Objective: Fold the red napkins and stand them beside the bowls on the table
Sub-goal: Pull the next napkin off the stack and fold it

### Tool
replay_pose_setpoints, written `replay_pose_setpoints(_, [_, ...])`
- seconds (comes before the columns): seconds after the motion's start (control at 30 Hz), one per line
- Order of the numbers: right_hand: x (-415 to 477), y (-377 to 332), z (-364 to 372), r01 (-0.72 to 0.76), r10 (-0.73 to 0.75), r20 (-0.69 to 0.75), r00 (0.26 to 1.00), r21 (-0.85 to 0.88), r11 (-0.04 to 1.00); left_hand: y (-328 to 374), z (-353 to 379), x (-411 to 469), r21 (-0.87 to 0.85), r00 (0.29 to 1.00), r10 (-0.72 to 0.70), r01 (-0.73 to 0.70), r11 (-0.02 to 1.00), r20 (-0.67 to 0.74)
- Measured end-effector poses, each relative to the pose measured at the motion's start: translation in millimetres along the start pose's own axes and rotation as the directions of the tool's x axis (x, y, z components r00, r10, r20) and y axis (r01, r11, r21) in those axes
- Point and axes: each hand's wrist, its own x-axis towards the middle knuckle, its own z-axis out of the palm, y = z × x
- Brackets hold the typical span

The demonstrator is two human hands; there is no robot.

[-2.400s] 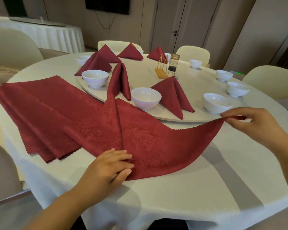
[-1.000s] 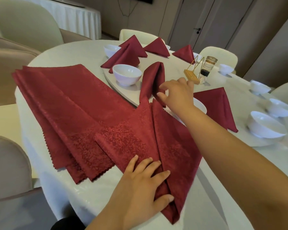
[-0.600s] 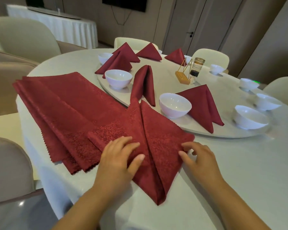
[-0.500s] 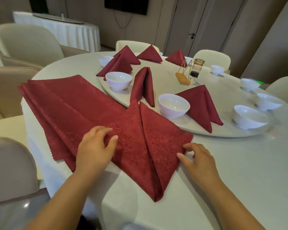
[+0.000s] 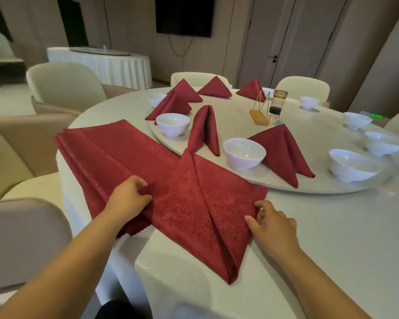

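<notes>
Dining room, round bench [image 5: 332, 238] under white cloth, a raised turntable [image 5: 274, 188] at its centre.

Item in work: one red napkin [image 5: 194, 203], flat on the bench at the person's edge and partly overlapping the stack of unfolded napkins [image 5: 106, 153] at 9 o'clock. Two flaps meet along a centre seam and give a kite outline. The long axis runs 12 to 6 o'clock, leaning toward 5; the near tip points at the person and the far tip touches the turntable rim.

Left hand [image 5: 129, 199]: thumb and curled fingers pinch the napkin's 9 o'clock corner.
Right hand [image 5: 272, 224]: fingertips and thumb nip the 3 o'clock corner.

Assessment: taking both side corners together keeps the flaps aligned on the seam, probably ahead of the next fold across it.

Standing napkins [image 5: 204, 132] are posted beside each near bowl [image 5: 244, 153]; the bowls at 2 o'clock have none.
</notes>
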Motion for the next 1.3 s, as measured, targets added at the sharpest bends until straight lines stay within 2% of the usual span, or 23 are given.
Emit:
replay_pose_setpoints(0.07, [1,-3,0,0.018,-0.018,0.004,1.000,0.019,1.000,-4,-9,-13,-0.084,0.999,0.041,-0.044,0.996,-0.034])
replay_pose_setpoints(0.17, [4,-14,4,0.065,-0.066,0.024,0.998,0.053,0.996,-19,-25,-35,-0.110,0.996,0.048,-0.056,0.992,-0.075])
replay_pose_setpoints(0.33, [10,-34,14,0.135,-0.135,0.058,0.989,-0.001,0.991,-43,-37,-49,-0.083,0.999,-0.032,0.032,0.996,-0.001])
replay_pose_setpoints(0.43, [12,-37,19,0.161,-0.161,0.041,0.986,-0.006,0.987,-42,-36,-42,-0.008,0.999,0.011,-0.012,1.000,-0.046])
replay_pose_setpoints(0.53, [10,-29,24,0.196,-0.198,0.037,0.980,0.057,0.979,-28,-34,-26,0.167,0.986,0.111,-0.089,0.982,-0.126])
replay_pose_setpoints(0.63, [9,-20,29,0.200,-0.202,0.005,0.979,0.125,0.972,-8,-22,-1,0.333,0.986,0.153,-0.121,0.935,-0.070])
replay_pose_setpoints(0.77, [9,-15,34,0.206,-0.205,-0.020,0.979,0.159,0.966,15,3,33,0.513,0.993,0.104,-0.113,0.851,0.048])
replay_pose_setpoints(0.87, [11,-14,34,0.212,-0.214,-0.004,0.977,0.165,0.963,23,18,52,0.533,0.997,0.033,-0.064,0.843,0.066])
replay_pose_setpoints(1.0, [16,-9,34,0.235,-0.239,0.009,0.971,0.154,0.960,25,29,66,0.566,1.000,-0.007,-0.006,0.824,0.021])
replay_pose_setpoints(1.17, [20,-8,36,0.243,-0.248,0.011,0.969,0.163,0.956,20,34,73,0.480,0.999,-0.048,0.040,0.876,0.005])
replay_pose_setpoints(1.23, [20,-8,37,0.261,-0.261,-0.019,0.965,0.158,0.952,17,32,77,0.469,0.998,-0.058,0.038,0.883,0.028])
replay_pose_setpoints(1.3, [20,-10,36,0.260,-0.266,0.016,0.964,0.148,0.954,15,29,82,0.467,0.995,-0.079,0.044,0.883,0.055])
